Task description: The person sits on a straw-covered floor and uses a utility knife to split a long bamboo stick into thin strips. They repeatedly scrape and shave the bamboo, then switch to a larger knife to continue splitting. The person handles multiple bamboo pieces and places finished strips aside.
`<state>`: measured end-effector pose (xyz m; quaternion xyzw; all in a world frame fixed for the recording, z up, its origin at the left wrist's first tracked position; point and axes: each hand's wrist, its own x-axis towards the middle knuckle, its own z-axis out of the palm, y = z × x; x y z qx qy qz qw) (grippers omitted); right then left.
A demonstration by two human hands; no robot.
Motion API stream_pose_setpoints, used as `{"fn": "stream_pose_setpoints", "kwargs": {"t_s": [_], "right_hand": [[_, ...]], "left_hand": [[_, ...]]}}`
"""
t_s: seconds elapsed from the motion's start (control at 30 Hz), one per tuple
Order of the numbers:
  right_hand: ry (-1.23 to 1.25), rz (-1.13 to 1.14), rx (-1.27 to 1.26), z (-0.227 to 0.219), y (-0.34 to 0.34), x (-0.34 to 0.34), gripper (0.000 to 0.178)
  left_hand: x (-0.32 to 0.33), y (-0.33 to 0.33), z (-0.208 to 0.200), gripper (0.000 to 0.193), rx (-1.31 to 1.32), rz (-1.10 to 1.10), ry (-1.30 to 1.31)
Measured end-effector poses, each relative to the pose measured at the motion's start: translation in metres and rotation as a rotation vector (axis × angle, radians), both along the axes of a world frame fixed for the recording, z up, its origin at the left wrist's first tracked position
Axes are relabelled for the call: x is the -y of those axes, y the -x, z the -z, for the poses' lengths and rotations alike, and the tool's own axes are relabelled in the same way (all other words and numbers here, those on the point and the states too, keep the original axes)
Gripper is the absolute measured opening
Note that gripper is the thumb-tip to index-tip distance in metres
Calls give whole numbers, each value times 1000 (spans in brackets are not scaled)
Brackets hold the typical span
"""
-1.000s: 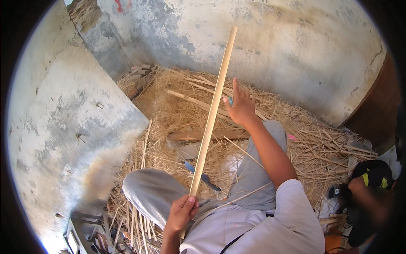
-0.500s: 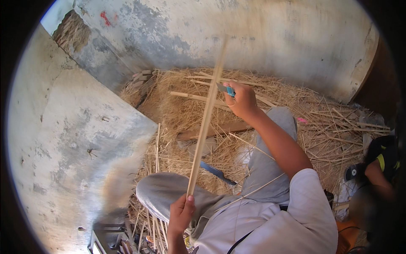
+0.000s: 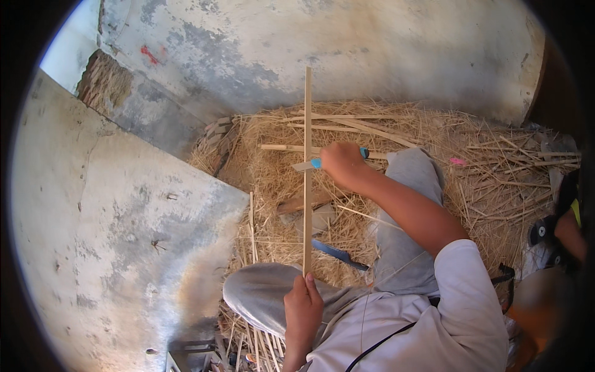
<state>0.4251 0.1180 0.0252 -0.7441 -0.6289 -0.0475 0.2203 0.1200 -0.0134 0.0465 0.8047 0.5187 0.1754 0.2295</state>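
Down the middle of the head view, between the person's two hands, a wooden strip [image 3: 307, 217] stands almost straight up and down, long, flat and slim. It looks pale yellow-tan and nearly even in width, with clean, straight sides and a top end that looks cut square; whether its surface is smooth or rough is too small to tell. Its lower end sits in the left hand [image 3: 302, 310], whose fingers are closed around it, the thumb laid along the wood. Its upper end shows against the stained wall [image 3: 396, 56]. The right hand [image 3: 344, 165] is balled in a fist around a knife [image 3: 317, 163], with bits of turquoise handle showing at both sides. The short grey blade points left and crosses the strip above its middle; whether the edge bites into the wood cannot be told. Behind the strip lie straw-coloured shavings [image 3: 273, 186], more loose sticks [image 3: 282, 147], a brown board [image 3: 304, 202] and a long dark-blue blade [image 3: 338, 253], near the person's bent legs in grey trousers [image 3: 406, 223].
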Motion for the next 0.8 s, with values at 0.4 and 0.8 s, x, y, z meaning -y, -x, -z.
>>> {"fn": "stream_pose_setpoints", "kwargs": {"t_s": [0.4,0.8], "right_hand": [[157,291,-57,-19,-60,-62,6],[74,241,-364,-17,-107,-52,16]], "left_hand": [[32,19,-26,26,-248,7,-45],[50,89,9,20,-349,-137,-19]]}}
